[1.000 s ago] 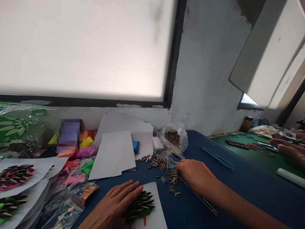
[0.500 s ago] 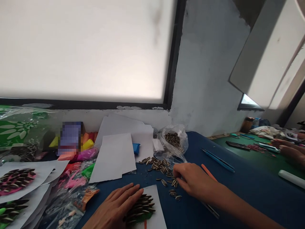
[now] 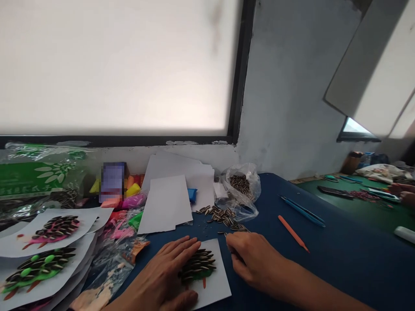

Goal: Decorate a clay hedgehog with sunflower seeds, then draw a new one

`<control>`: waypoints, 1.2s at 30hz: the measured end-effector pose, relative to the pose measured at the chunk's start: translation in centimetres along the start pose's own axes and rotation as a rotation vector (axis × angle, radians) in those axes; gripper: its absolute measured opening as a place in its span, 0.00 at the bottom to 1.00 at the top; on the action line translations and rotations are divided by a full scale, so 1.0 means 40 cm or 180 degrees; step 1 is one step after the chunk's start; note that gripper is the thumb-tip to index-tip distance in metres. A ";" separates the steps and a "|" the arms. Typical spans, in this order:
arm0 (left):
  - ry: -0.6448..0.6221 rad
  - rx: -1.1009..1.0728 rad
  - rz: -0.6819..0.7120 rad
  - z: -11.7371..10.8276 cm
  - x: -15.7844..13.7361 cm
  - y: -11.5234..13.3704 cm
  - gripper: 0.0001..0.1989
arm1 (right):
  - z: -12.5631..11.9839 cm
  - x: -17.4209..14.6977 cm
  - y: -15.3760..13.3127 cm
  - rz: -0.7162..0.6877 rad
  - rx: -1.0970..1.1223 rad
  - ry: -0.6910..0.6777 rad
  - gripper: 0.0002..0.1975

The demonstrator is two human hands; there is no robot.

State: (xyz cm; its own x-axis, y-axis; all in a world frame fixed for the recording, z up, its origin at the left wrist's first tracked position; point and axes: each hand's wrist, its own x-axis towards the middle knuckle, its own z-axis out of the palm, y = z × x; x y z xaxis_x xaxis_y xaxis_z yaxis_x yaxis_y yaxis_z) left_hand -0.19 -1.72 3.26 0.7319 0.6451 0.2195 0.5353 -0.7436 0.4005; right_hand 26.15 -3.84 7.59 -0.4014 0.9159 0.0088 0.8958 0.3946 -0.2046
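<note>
My left hand (image 3: 170,270) lies flat over the left part of a white card (image 3: 222,283), its fingers stretched out together. On that card sits a green clay shape (image 3: 205,274) set with rows of striped sunflower seeds (image 3: 199,261), partly hidden by my fingers; short orange-brown legs show below. My right hand (image 3: 249,259) is closed in a pinch just right of the card, at the near edge of a loose pile of sunflower seeds (image 3: 223,216). What its fingertips hold is hidden.
Finished-looking seed-and-clay cards (image 3: 61,224) are stacked at left beside clay packets (image 3: 134,201). White sheets (image 3: 165,203) and a plastic bag of seeds (image 3: 240,183) stand at the back. An orange tool (image 3: 293,233) and blue tweezers (image 3: 303,211) lie at right. Another person's hand (image 3: 407,194) shows far right.
The view has shifted left and the scene appears further right. My right hand has drawn nearer to me, uncovering the orange tool. My left hand stays on the card.
</note>
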 end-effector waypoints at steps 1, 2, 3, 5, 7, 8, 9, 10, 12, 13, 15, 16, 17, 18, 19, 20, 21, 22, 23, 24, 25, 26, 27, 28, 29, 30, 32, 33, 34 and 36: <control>-0.0042 -0.0017 -0.0026 -0.001 0.000 -0.001 0.35 | 0.002 0.001 0.002 -0.0008 0.0047 0.0039 0.06; -0.0081 -0.0032 -0.0049 -0.001 0.001 -0.001 0.35 | 0.004 0.001 0.004 -0.0031 0.0106 0.0076 0.06; -0.0115 -0.0043 -0.0069 -0.002 0.002 -0.002 0.35 | 0.007 0.001 0.007 -0.0072 0.0176 0.0112 0.07; -0.0165 -0.0056 -0.0102 -0.004 0.004 -0.002 0.35 | 0.013 0.001 0.009 -0.0159 0.0359 0.0186 0.08; -0.0176 -0.0062 -0.0106 -0.006 0.006 -0.001 0.35 | 0.018 0.000 0.008 -0.0208 0.0552 0.0256 0.10; -0.0164 -0.0061 -0.0091 -0.006 0.006 0.000 0.35 | 0.019 -0.001 0.005 -0.0224 0.0654 0.0293 0.10; -0.0147 -0.0058 -0.0069 -0.006 0.006 0.001 0.35 | 0.020 -0.002 0.001 -0.0239 0.0765 0.0335 0.11; -0.0136 -0.0056 -0.0049 -0.006 0.006 0.001 0.35 | 0.019 -0.003 -0.003 -0.0261 0.0888 0.0371 0.12; -0.0119 -0.0058 -0.0012 -0.004 0.006 0.001 0.35 | 0.019 -0.007 -0.012 -0.0336 0.1129 0.0465 0.13; -0.0114 -0.0059 -0.0001 -0.003 0.006 0.000 0.35 | 0.021 -0.010 -0.016 -0.0379 0.1229 0.0527 0.12; -0.0124 -0.0057 0.0011 -0.001 0.009 -0.001 0.35 | 0.029 -0.014 -0.023 -0.0467 0.1374 0.0641 0.10; -0.0136 -0.0051 0.0006 -0.001 0.011 -0.002 0.35 | 0.035 -0.016 -0.026 -0.0521 0.1424 0.0680 0.09; -0.0153 -0.0044 -0.0007 -0.001 0.013 -0.003 0.36 | 0.043 -0.017 -0.029 -0.0583 0.1461 0.0702 0.08; -0.0171 -0.0043 -0.0024 -0.001 0.015 -0.003 0.36 | 0.052 -0.018 -0.031 -0.0655 0.1487 0.0708 0.08; -0.0174 -0.0049 -0.0024 -0.002 0.017 -0.003 0.36 | 0.060 -0.018 -0.033 -0.0728 0.1498 0.0716 0.08; -0.0178 -0.0060 -0.0026 -0.002 0.018 -0.003 0.36 | 0.068 -0.018 -0.035 -0.0787 0.1483 0.0719 0.08; -0.0166 -0.0068 -0.0021 -0.003 0.018 -0.002 0.36 | 0.074 -0.017 -0.036 -0.0823 0.1448 0.0731 0.08; -0.0147 -0.0075 -0.0009 -0.004 0.018 -0.001 0.36 | 0.079 -0.016 -0.038 -0.0843 0.1405 0.0740 0.07; -0.0119 -0.0074 0.0003 -0.006 0.016 0.000 0.36 | 0.083 -0.014 -0.039 -0.0842 0.1359 0.0749 0.07; -0.0086 -0.0068 0.0015 -0.007 0.015 0.001 0.36 | 0.086 -0.013 -0.040 -0.0841 0.1315 0.0757 0.07; -0.0054 -0.0058 0.0028 -0.008 0.014 0.002 0.36 | 0.088 -0.011 -0.040 -0.0835 0.1269 0.0764 0.07; -0.0028 -0.0048 0.0042 -0.009 0.013 0.003 0.36 | 0.091 -0.009 -0.040 -0.0832 0.1227 0.0766 0.07; 0.0000 -0.0040 0.0064 -0.009 0.012 0.003 0.36 | 0.095 -0.007 -0.039 -0.0840 0.1190 0.0778 0.07; 0.0018 -0.0033 0.0078 -0.010 0.012 0.003 0.36 | 0.099 -0.006 -0.038 -0.0861 0.1151 0.0801 0.07; 0.0036 -0.0028 0.0085 -0.010 0.012 0.004 0.36 | 0.103 -0.005 -0.037 -0.0892 0.1113 0.0829 0.07; 0.0035 -0.0024 0.0086 -0.010 0.012 0.004 0.36 | 0.108 -0.005 -0.036 -0.0931 0.1077 0.0868 0.08; 0.0040 -0.0013 0.0086 -0.011 0.012 0.005 0.36 | 0.116 -0.005 -0.035 -0.0988 0.1032 0.0945 0.08; 0.0035 -0.0004 0.0077 -0.012 0.013 0.006 0.35 | 0.119 -0.006 -0.035 -0.0990 0.1015 0.0975 0.09; 0.0027 0.0004 0.0062 -0.012 0.013 0.008 0.35 | 0.122 -0.006 -0.035 -0.0983 0.0997 0.0990 0.09; 0.0024 0.0004 0.0050 -0.015 0.013 0.010 0.35 | 0.128 -0.005 -0.034 -0.0978 0.0964 0.1035 0.09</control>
State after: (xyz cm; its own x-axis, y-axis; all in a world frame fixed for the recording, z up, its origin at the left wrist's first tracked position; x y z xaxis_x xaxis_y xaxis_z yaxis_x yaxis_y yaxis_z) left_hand 0.17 -1.59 4.06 0.7369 0.6347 0.2325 0.5244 -0.7539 0.3959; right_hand 24.02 -4.95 2.86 -0.5134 0.7563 0.4055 0.6320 0.6529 -0.4174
